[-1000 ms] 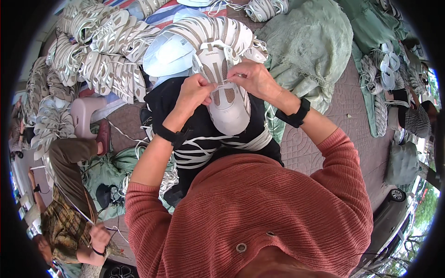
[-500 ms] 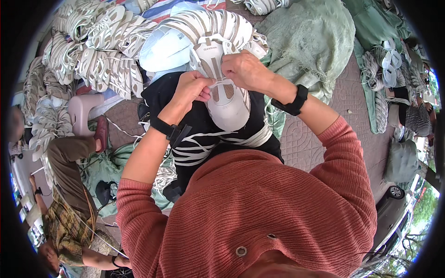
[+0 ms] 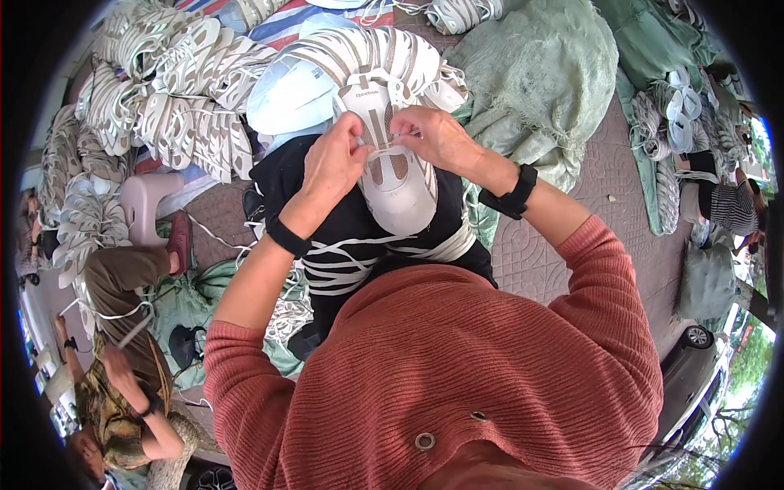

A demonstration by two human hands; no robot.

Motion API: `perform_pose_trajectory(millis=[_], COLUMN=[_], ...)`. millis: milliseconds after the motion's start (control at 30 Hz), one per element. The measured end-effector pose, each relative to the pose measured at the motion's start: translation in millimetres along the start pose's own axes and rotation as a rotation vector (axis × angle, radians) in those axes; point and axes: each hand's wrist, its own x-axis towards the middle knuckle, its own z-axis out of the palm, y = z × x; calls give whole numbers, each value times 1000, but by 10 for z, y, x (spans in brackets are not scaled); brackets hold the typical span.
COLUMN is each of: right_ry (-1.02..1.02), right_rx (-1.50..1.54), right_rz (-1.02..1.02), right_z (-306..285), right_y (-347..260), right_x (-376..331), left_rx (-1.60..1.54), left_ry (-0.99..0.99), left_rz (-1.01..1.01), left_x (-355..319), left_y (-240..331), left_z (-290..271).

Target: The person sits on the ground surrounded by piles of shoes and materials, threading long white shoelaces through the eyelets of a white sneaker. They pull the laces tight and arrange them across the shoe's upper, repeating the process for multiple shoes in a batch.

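Observation:
A white and beige shoe upper (image 3: pixel 400 206) lies over my lap with its rounded toe toward me. My left hand (image 3: pixel 333 163) is closed at the left edge of its throat, thumb and forefinger pinched together. Across the throat runs a short stretch of white shoelace (image 3: pixel 382 150), between my two hands. On the other side my right hand (image 3: pixel 441 140) pinches too, at the right eyelet edge. The lace ends inside my fingers are mostly hidden. Many loose white laces (image 3: pixel 347 265) drape over my black-clad thighs.
Beyond the upper, a curved stack of shoe uppers (image 3: pixel 400 53) fans out. More bundles (image 3: pixel 192 122) pile up at the left, near a pink stool (image 3: pixel 149 204). A pale green sack (image 3: pixel 539 82) sits at the right. A seated co-worker (image 3: pixel 126 400) handles a lace at lower left.
My left hand has turned and risen to the throat edge. My right hand has lowered slightly, its fingers now nearer the lace. The co-worker's arm has come up.

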Motion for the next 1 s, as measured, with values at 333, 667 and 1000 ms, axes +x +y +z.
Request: perform_pose_trajectory(millis=[333,667,1000], right_ry=[49,23,-11], right_rx=[-42,84,80], right_rz=[-42,-64,-128], right_z=[240,453,410], right_y=[54,392,401], right_x=[16,146,227], left_rx=[-43,237,487], left_ry=[-10,-137,-164], left_rz=[229,390,681], left_x=[-5,106,111], left_y=[-102,-81,-63], left_z=[42,-3,-159])
